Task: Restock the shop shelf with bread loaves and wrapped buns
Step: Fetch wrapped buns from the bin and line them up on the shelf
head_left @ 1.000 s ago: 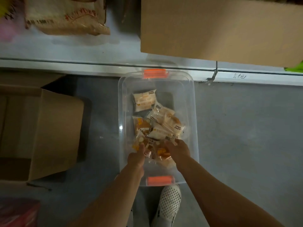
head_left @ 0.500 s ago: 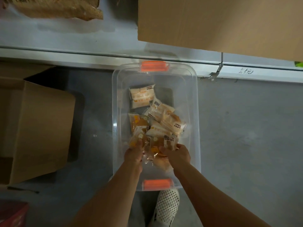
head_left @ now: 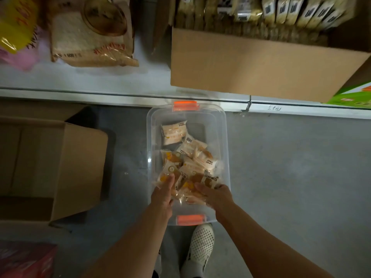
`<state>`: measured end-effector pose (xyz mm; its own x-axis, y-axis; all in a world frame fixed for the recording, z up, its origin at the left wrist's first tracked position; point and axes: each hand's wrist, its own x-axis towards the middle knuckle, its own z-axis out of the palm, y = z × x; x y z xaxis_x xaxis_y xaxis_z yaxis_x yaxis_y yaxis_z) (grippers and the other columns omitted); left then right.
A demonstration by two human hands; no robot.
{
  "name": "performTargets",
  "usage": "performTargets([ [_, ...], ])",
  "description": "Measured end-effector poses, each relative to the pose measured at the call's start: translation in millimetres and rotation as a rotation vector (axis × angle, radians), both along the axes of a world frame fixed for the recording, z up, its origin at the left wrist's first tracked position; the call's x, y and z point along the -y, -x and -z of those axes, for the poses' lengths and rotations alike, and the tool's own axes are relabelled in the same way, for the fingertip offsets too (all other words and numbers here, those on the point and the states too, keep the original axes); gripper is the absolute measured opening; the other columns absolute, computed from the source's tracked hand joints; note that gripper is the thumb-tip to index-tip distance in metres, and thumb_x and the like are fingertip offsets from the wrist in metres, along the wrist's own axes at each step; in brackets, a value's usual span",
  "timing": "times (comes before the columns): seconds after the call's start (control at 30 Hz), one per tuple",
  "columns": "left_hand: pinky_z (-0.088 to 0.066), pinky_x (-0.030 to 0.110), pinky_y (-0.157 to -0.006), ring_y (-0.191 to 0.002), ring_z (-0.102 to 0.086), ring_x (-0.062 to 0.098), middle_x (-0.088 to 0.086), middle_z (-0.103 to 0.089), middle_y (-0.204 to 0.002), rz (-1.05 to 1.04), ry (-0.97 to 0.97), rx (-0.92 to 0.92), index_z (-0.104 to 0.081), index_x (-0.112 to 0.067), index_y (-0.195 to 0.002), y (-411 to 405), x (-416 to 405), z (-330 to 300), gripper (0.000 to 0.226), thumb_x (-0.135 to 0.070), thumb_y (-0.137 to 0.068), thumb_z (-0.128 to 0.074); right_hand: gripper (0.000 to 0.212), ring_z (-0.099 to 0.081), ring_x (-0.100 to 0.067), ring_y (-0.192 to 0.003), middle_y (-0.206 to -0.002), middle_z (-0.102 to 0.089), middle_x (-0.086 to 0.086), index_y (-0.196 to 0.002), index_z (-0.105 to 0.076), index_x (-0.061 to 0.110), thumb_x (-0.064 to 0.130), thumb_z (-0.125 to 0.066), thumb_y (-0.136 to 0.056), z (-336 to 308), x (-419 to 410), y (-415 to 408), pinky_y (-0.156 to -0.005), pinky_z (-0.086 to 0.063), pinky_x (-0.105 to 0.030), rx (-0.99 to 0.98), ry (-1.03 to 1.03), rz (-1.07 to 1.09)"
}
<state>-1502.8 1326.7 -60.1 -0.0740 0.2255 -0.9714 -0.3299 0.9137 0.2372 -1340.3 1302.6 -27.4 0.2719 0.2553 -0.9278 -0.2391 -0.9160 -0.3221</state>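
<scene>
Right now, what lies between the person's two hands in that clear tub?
In the head view, wrapped buns fill the gap between the left hand and right hand, inside the clear tub.

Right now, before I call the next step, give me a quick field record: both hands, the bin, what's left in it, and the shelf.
left hand: inside the bin, on buns at the near end; grip unclear
right hand: inside the bin, fingers curled round wrapped buns
bin: clear plastic, orange latches, on the floor before the shelf
wrapped buns: loose pile, mostly in the near half
shelf: holds a bread loaf at left, a cardboard box at right
floor, left: open cardboard carton
</scene>
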Motion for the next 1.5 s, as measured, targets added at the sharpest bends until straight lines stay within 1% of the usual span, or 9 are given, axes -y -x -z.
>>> performTargets([
  [0.07,-0.052,0.047,-0.099,-0.105,-0.068,0.032,0.012,-0.074,-0.111,0.004,-0.007,0.025,-0.063,-0.015,-0.122,3,-7,-26,0.072,-0.048,-0.062,-0.084,0.050,-0.075,-0.026,-0.086,-0.102,-0.075,-0.014,-0.106,-0.064,0.009,0.017,-0.093,-0.065,-31,-7,-2,-0.064,-0.062,-0.035,0.002,-0.097,0.067],
  [0.17,-0.056,0.043,-0.088,-0.103,-0.070,0.031,0.013,-0.075,-0.109,0.021,-0.059,0.071,-0.062,-0.013,-0.124,6,-21,-68,0.068,-0.050,-0.070,-0.081,0.067,-0.069,-0.025,-0.092,-0.114,-0.067,-0.013,-0.124,-0.049,0.014,0.022,-0.091,-0.072,-70,-20,-5,-0.047,-0.051,-0.022,0.023,-0.173,0.158],
  [0.43,-0.054,0.049,-0.095,-0.106,-0.067,0.032,0.017,-0.072,-0.117,0.071,-0.148,0.112,-0.065,-0.010,-0.119,16,-47,-186,0.068,-0.062,-0.076,-0.074,0.053,-0.073,-0.020,-0.077,-0.108,-0.066,-0.008,-0.121,-0.041,0.017,0.020,-0.080,-0.085,-175,-54,-5,-0.063,-0.052,-0.034,-0.074,-0.270,0.264],
  [0.6,-0.056,0.036,-0.074,-0.094,-0.070,0.025,0.009,-0.075,-0.109,0.053,-0.185,0.145,-0.064,-0.014,-0.127,24,-51,-256,0.067,-0.057,-0.076,-0.076,0.046,-0.064,-0.022,-0.073,-0.101,-0.060,-0.012,-0.110,-0.040,0.017,0.014,-0.078,-0.084,-241,-55,8,-0.063,-0.050,-0.034,-0.091,-0.312,0.281],
  [0.77,-0.055,0.043,-0.093,-0.084,-0.069,0.025,0.011,-0.076,-0.099,0.023,-0.195,0.207,-0.067,-0.008,-0.120,38,-43,-322,0.063,-0.041,-0.069,-0.085,0.054,-0.067,-0.027,-0.076,-0.099,-0.067,-0.017,-0.113,-0.051,0.015,0.021,-0.088,-0.074,-293,-39,12,-0.060,-0.050,-0.032,-0.121,-0.351,0.318],
  [0.87,-0.051,0.037,-0.079,-0.078,-0.064,0.025,0.012,-0.075,-0.078,0.001,-0.181,0.244,-0.068,-0.006,-0.096,45,-38,-358,0.034,-0.032,-0.077,-0.079,0.079,-0.069,-0.016,-0.060,-0.100,-0.064,-0.019,-0.126,-0.052,0.000,0.028,-0.091,-0.063,-329,-32,13,-0.047,-0.051,-0.024,-0.184,-0.396,0.281],
  [1.07,-0.046,0.021,-0.047,-0.054,-0.058,0.014,0.006,-0.071,-0.079,-0.057,-0.279,0.375,-0.079,-0.009,-0.080,58,-27,-435,0.038,-0.046,-0.074,-0.075,0.053,-0.066,-0.025,-0.069,-0.084,-0.074,-0.014,-0.103,-0.067,-0.002,0.027,-0.088,-0.063,-414,-38,15,-0.050,-0.049,-0.026,-0.233,-0.492,0.194],
  [1.3,-0.042,0.026,-0.067,-0.067,-0.069,0.016,0.008,-0.076,-0.096,-0.008,-0.464,0.420,-0.064,-0.014,-0.125,52,-35,-545,0.044,-0.040,-0.089,-0.066,0.030,-0.068,-0.022,-0.073,-0.091,-0.072,-0.014,-0.104,-0.066,0.002,0.017,-0.080,-0.083,-517,-54,22,-0.047,-0.053,-0.024,-0.299,-0.632,0.299],
  [1.5,-0.047,0.029,-0.076,-0.113,-0.064,0.022,0.007,-0.065,-0.127,0.052,-0.637,0.412,-0.059,-0.017,-0.122,52,-52,-609,0.048,-0.017,-0.076,-0.074,0.014,-0.067,-0.025,-0.087,-0.099,-0.070,-0.014,-0.105,-0.066,0.005,0.008,-0.066,-0.092,-586,-67,26,-0.058,-0.061,-0.030,-0.424,-0.763,0.324],
])
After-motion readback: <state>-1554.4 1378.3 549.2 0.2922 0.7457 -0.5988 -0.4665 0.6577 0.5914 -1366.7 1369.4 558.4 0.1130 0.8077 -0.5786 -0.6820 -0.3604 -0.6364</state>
